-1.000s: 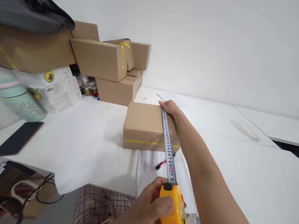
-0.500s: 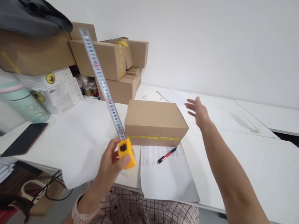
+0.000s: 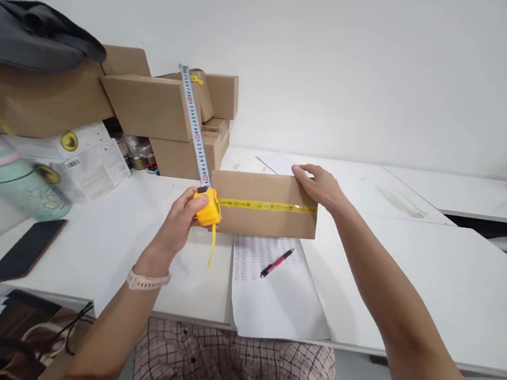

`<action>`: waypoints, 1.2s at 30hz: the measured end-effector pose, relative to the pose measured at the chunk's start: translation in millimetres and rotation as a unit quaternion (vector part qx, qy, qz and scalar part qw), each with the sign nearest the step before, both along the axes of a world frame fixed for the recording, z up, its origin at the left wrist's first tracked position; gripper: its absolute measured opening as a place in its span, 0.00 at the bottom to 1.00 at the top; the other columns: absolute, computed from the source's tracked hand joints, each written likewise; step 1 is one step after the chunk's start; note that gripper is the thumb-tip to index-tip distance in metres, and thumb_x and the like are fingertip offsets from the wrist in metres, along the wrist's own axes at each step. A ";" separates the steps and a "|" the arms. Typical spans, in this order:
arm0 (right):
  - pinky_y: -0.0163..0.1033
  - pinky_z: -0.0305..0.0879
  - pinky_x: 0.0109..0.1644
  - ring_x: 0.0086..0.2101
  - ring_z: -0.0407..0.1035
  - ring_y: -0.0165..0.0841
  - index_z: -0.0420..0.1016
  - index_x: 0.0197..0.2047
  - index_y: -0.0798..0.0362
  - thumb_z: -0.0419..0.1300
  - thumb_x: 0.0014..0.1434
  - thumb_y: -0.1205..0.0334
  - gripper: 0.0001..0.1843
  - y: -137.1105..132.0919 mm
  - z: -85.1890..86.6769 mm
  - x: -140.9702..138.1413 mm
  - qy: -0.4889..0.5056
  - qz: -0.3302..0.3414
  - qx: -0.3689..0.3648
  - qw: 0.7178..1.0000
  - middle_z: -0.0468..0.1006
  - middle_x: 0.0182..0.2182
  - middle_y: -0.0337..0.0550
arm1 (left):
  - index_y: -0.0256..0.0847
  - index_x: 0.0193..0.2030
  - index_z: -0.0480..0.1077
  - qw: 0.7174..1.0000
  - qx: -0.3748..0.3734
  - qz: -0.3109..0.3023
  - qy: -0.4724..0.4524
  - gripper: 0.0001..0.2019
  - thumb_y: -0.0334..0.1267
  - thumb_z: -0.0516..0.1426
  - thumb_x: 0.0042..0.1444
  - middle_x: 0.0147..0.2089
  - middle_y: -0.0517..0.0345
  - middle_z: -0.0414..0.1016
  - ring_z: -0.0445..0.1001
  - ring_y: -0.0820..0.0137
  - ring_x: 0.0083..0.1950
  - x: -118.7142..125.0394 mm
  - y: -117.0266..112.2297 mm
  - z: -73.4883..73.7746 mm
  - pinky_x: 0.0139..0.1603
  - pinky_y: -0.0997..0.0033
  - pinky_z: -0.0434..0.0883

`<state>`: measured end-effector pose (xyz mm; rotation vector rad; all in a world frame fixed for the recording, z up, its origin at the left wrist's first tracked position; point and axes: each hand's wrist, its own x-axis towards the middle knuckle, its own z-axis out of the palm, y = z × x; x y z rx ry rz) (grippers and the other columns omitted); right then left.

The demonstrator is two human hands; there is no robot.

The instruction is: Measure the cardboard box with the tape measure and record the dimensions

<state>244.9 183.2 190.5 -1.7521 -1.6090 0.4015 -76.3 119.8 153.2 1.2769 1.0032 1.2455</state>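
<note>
A brown cardboard box (image 3: 272, 223) with a yellow tape strip lies on the white table (image 3: 432, 282). My right hand (image 3: 322, 186) rests on the box's top right corner, fingers curled over the edge. My left hand (image 3: 184, 218) grips a yellow tape measure (image 3: 208, 209) at the box's left end. Its silver blade (image 3: 194, 123) sticks up and back, free in the air. A printed sheet (image 3: 277, 293) with a red pen (image 3: 276, 263) on it lies just in front of the box.
Stacked cardboard boxes (image 3: 152, 105) stand at the back left, a dark cloth (image 3: 31, 33) draped over the largest. A white carton (image 3: 84, 158), a mint-green flask (image 3: 20, 184) and a black phone (image 3: 24, 250) lie at the left. My checked clothing (image 3: 234, 368) shows below the table edge.
My left hand carried the tape measure from the box's right side to its left end, the blade swinging upward. My right hand let go of the blade tip and settled on the box's right corner.
</note>
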 end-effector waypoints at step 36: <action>0.55 0.62 0.52 0.46 0.72 0.53 0.75 0.33 0.53 0.51 0.60 0.27 0.35 100.6 -10.2 -31.7 -0.092 -0.045 0.084 0.991 0.75 0.30 0.54 | 0.42 0.52 0.67 0.940 -0.189 -0.276 -0.064 0.28 0.50 0.70 0.49 0.41 0.56 0.70 0.67 0.71 0.36 87.3 -121.5 -117.6 0.36 0.71 0.68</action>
